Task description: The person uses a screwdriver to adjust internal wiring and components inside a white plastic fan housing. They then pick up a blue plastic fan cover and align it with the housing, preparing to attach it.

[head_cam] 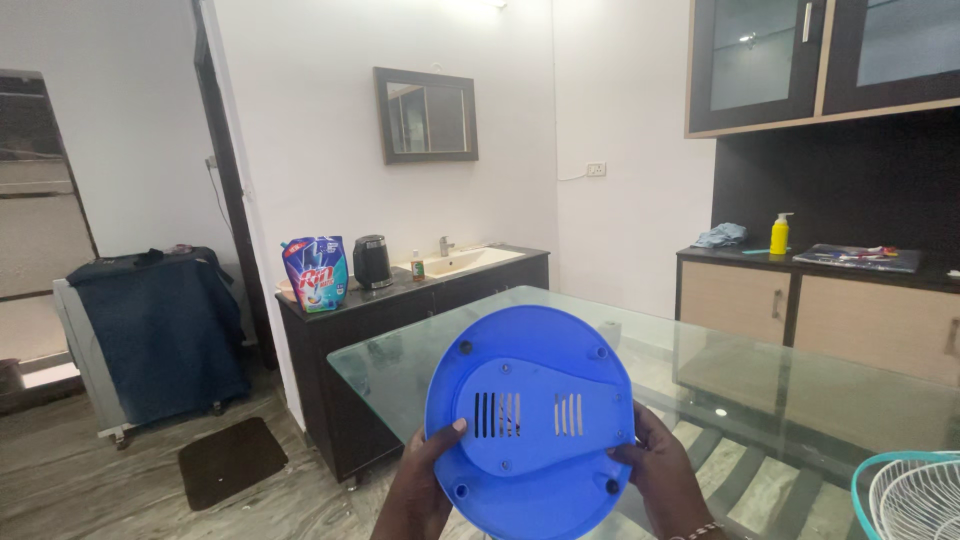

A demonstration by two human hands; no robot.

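Observation:
A round blue plastic cover (530, 420) with two groups of vent slots and several screw holes is held up, tilted, in front of the camera. My left hand (418, 485) grips its lower left edge, thumb on the face. My right hand (660, 475) grips its lower right edge, thumb near the raised centre panel. The cover hangs above the near edge of a glass-topped table (700, 370).
A white wire fan guard with a teal rim (910, 495) lies at the table's lower right. Behind stand a dark counter with a sink (460, 262), a kettle (372, 262) and a detergent pouch (316, 273). A covered machine (160, 330) sits at left, cabinets at right.

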